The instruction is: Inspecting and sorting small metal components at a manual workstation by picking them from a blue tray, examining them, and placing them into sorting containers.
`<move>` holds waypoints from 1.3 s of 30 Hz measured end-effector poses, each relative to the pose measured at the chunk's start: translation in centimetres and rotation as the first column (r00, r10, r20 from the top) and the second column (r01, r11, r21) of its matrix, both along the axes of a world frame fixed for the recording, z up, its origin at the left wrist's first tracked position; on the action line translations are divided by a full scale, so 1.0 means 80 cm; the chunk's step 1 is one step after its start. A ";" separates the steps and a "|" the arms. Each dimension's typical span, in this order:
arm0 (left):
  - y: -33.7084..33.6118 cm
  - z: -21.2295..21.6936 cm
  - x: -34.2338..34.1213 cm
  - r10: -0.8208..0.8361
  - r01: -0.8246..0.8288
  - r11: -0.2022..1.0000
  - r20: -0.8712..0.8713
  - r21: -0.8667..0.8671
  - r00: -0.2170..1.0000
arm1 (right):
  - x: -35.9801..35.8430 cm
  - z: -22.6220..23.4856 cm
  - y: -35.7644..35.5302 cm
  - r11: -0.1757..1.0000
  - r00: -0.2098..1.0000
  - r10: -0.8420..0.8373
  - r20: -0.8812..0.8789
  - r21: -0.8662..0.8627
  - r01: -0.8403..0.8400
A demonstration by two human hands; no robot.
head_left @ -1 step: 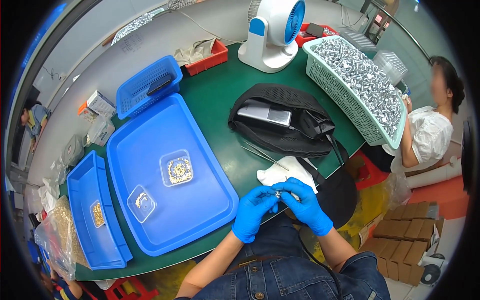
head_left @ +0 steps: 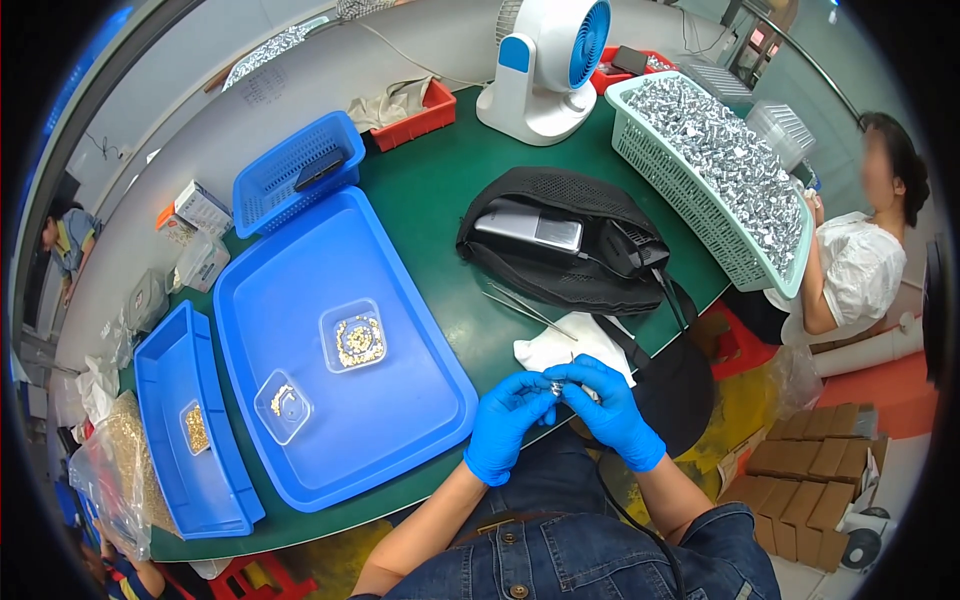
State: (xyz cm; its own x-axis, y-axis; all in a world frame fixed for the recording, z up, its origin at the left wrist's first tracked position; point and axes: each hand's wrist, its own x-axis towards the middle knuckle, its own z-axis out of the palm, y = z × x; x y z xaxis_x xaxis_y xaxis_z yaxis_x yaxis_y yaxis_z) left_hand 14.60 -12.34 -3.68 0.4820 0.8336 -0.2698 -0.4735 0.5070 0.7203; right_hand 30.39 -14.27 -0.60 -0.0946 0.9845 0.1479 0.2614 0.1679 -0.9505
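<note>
Green matte desk (head_left: 430,190), crowded workshop. Over its near edge, left hand (head_left: 505,425) and right hand (head_left: 610,410), both in blue rubber gloves, pinched together on a tiny shiny metal part (head_left: 556,387). Small clear tub (head_left: 353,336) well stocked with brassy pieces, smaller tub (head_left: 283,405) nearly bare; probably early going. Mesh basket (head_left: 700,215) heaped with silvery parts.

Gloved hands (head_left: 560,415) on small metal part (head_left: 556,388)

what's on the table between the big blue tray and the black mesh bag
In the head view, only bare green table separates the big blue tray from the black mesh bag.
</note>
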 end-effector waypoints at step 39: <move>-0.007 0.008 -0.003 0.029 -0.010 0.993 -0.160 0.115 0.987 | 0.007 0.013 0.006 0.996 0.990 -0.013 0.141 0.089 0.001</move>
State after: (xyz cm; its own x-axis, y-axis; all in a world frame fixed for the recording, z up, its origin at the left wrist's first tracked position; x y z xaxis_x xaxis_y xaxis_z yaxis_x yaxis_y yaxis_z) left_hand 14.39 -12.94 -3.05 0.4232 0.8720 -0.2459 -0.3553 0.4094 0.8403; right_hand 30.97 -13.79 0.42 -0.1139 0.9689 0.2196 0.3936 0.2470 -0.8855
